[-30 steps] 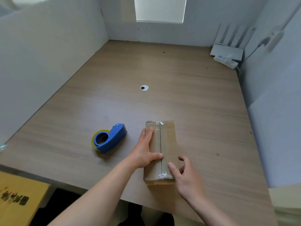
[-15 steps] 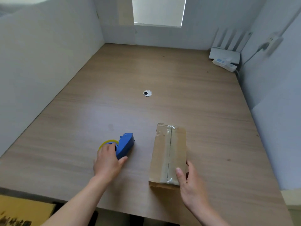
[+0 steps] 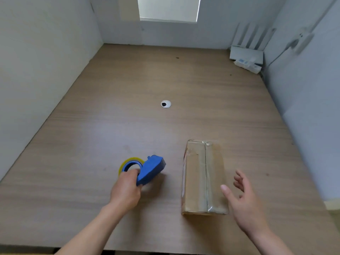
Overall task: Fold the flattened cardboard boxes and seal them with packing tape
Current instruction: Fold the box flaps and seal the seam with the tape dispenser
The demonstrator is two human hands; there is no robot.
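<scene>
Cardboard box [image 3: 204, 178], taped along its seam, lies near the table's [image 3: 165, 74] front edge; left hand [image 3: 126, 192] grips the blue tape dispenser [image 3: 147, 170], right hand [image 3: 246, 201] spread-fingered just beside the box.

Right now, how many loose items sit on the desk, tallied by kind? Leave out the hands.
Cardboard box, taped along its top seam: 1
Blue tape dispenser with a yellowish roll, gripped by the left hand: 1
White router in the far right corner: 1
White power strip in front of it: 1
Total: 4
</scene>
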